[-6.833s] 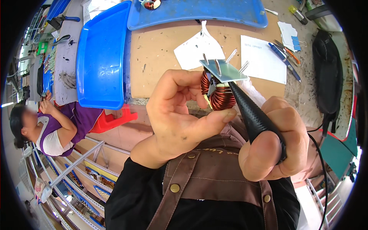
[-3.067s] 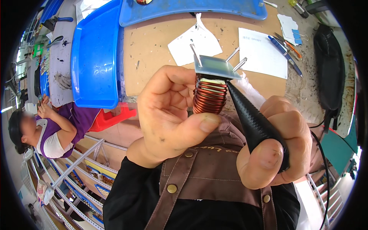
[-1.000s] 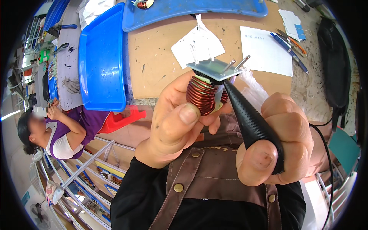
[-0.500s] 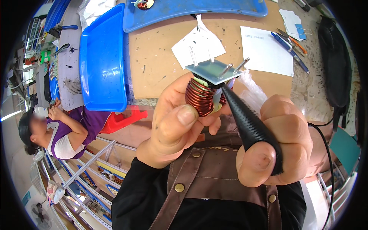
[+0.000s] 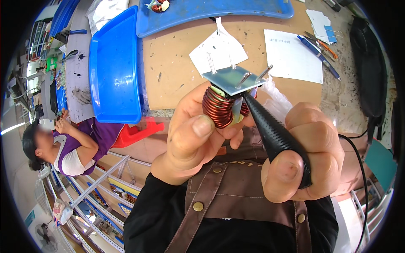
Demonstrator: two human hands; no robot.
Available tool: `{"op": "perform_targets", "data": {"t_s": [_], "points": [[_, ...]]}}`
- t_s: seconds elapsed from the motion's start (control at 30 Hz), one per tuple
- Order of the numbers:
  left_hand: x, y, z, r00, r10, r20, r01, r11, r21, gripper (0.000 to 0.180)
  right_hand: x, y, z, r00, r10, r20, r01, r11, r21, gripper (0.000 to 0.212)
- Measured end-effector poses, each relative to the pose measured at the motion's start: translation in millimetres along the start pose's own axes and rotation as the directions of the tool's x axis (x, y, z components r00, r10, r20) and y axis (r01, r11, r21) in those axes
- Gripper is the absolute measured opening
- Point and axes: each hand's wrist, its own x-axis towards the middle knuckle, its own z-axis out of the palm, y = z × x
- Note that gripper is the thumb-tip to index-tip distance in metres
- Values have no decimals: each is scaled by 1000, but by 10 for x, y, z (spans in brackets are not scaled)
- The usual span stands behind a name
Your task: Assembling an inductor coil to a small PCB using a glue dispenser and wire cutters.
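My left hand [image 5: 185, 130] grips a copper-wound coil [image 5: 218, 107] from its left side, thumb in front and fingers behind. On top of the coil sits a flat greenish plate [image 5: 234, 80], tilted, with several metal pins [image 5: 243, 79] sticking up from it. My right hand [image 5: 310, 156] is wrapped round a black cone-shaped squeeze bag [image 5: 274, 130] with a textured skin. The bag's narrow tip points up and left and reaches the underside of the plate, beside the coil. Whether anything comes out of the tip is hidden.
A blue tray [image 5: 114, 76] stands at the left; another blue tray [image 5: 219, 21] lies across the far edge, with a coil [image 5: 159, 6] on it. White paper [image 5: 291, 57] and a blue pen [image 5: 316, 52] lie to the right. A co-worker [image 5: 71, 143] is at the far left.
Both hands, the coil and the black bag have shifted very slightly left. The tip stays at the plate's underside, and both grips are unchanged.
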Motion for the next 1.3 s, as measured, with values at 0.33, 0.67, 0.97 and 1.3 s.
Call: {"op": "perform_targets", "data": {"t_s": [0.33, 0.67, 0.97, 1.3], "points": [[-2, 2, 42, 998, 42, 35, -42, 999, -6, 67, 21, -19, 9, 999, 7, -38, -7, 1000, 19, 20], [-4, -41, -42, 986, 2, 164, 52, 943, -328, 78, 9, -9, -1, 999, 0, -32, -1, 1000, -17, 20], [-55, -30, -19, 999, 0, 36, 6, 988, -152, 73, 9, -31, 20, 999, 5, -49, -6, 1000, -16, 19], [-4, -22, -158, 986, -4, 165, 57, 947, -317, 77, 6, 12, -63, 999, 3, 35, -3, 1000, 0, 17]]}}
